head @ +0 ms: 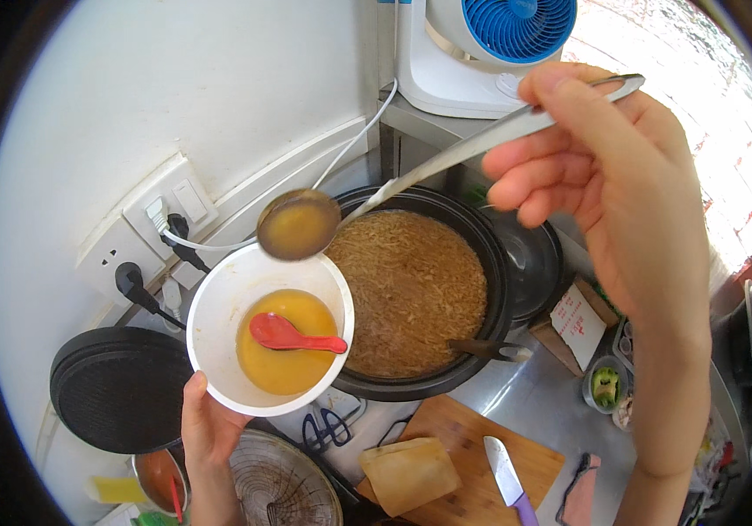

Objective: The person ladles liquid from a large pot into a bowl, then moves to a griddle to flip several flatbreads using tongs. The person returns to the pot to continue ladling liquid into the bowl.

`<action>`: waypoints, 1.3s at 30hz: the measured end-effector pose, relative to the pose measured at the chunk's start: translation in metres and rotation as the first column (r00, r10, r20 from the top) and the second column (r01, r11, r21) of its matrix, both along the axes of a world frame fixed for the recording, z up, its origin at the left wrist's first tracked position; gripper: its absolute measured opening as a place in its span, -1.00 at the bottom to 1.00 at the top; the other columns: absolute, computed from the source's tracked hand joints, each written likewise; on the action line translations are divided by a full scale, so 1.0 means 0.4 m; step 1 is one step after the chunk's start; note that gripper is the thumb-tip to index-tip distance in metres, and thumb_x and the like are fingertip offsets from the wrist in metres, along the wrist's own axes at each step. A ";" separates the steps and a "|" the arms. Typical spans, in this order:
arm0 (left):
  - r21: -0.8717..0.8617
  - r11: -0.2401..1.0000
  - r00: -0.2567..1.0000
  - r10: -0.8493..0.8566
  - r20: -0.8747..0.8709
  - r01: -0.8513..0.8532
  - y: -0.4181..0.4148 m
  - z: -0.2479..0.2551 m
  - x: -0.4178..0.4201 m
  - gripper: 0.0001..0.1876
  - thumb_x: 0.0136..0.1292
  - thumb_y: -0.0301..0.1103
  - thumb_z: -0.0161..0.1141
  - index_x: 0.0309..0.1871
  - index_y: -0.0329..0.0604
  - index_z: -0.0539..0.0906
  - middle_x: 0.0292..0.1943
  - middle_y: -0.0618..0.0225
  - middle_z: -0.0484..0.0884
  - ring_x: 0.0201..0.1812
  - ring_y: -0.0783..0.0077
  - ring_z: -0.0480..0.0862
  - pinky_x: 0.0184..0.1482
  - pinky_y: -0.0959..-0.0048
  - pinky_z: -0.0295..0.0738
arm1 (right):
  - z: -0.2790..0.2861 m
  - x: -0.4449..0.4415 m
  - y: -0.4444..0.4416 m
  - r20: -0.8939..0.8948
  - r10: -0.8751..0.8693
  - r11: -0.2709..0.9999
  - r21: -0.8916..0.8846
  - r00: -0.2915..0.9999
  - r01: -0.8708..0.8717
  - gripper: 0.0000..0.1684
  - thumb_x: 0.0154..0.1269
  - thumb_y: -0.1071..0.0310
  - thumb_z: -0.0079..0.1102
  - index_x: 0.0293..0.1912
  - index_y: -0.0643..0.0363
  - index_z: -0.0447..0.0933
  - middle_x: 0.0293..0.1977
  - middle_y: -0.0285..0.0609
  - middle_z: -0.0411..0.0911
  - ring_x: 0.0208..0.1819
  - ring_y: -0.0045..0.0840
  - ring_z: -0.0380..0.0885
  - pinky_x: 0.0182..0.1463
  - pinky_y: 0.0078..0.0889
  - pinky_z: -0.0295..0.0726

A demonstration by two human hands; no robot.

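Observation:
My right hand [606, 151] grips the upper handle of a metal ladle [299, 225]. Yellow liquid shows in its bowl, which hangs over the rim of a white plastic bowl [208, 329]. My left hand [208, 421] holds that white bowl by its near edge. Inside it, a red spoon [284, 333] rests in yellow liquid [271, 381]. Just right of the bowl stands a round black pot [504, 283], filled with brown liquid full of fine shreds. A second utensil handle [491, 350] leans on the pot's near right rim.
Plugged cords hang from wall sockets [116, 256] on the left, above a black lid [119, 391]. A purple-handled knife [504, 470] and a tan block [410, 475] lie on a wooden cutting board [471, 440]. Behind stands a white fan [455, 79]. Dark-handled scissors [327, 427] lie near the pot.

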State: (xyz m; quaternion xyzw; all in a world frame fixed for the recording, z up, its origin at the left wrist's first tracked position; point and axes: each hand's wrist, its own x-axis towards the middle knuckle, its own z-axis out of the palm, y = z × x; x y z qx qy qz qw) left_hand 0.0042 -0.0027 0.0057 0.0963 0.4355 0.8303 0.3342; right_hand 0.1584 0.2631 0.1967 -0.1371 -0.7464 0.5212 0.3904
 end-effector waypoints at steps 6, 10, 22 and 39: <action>-0.011 1.000 1.000 -0.009 0.005 0.010 -0.012 0.001 0.003 -0.34 0.20 -0.03 0.05 0.24 -0.29 0.22 0.16 0.06 0.38 0.13 0.12 0.46 0.06 0.04 0.44 | -0.074 -0.006 -0.075 -0.019 0.218 0.974 -0.063 0.976 -0.218 -0.71 0.37 0.25 -0.12 -0.16 0.33 0.35 -0.49 -0.05 0.53 -0.54 -0.54 0.57 -0.52 -0.63 0.54; -0.024 1.000 1.000 -0.019 -0.025 0.018 -0.006 0.008 0.008 -0.34 0.18 -0.04 0.05 0.24 -0.30 0.21 0.17 0.07 0.37 0.14 0.11 0.45 0.07 0.04 0.42 | -0.115 0.029 -0.104 0.027 0.308 0.933 0.186 0.951 -0.308 -0.87 0.29 0.48 -0.03 -0.21 0.35 0.40 -0.43 -0.06 0.53 -0.44 -0.54 0.59 -0.42 -0.59 0.59; 0.000 1.000 0.999 -0.028 -0.038 0.028 -0.057 0.055 0.110 -0.37 0.15 -0.10 0.09 0.19 -0.36 0.27 0.12 0.07 0.43 0.10 0.17 0.48 0.10 0.19 0.43 | -0.229 0.260 -0.201 0.070 0.263 0.466 0.864 0.962 -0.191 -0.69 -0.11 0.43 0.21 -0.24 0.15 0.50 -0.30 -0.11 0.49 -0.46 -0.50 0.53 -0.43 -0.60 0.53; -0.217 0.869 0.887 -0.395 0.241 0.446 -0.009 -0.291 0.562 -0.39 0.10 -0.10 0.07 0.19 -0.21 0.27 0.11 0.14 0.41 0.13 0.15 0.44 0.14 0.04 0.35 | -0.476 0.776 -0.270 0.412 0.130 0.759 0.544 0.902 -0.358 -0.63 0.07 0.41 0.18 -0.06 0.01 0.46 -0.30 -0.18 0.44 -0.41 -0.35 0.48 -0.42 -0.39 0.46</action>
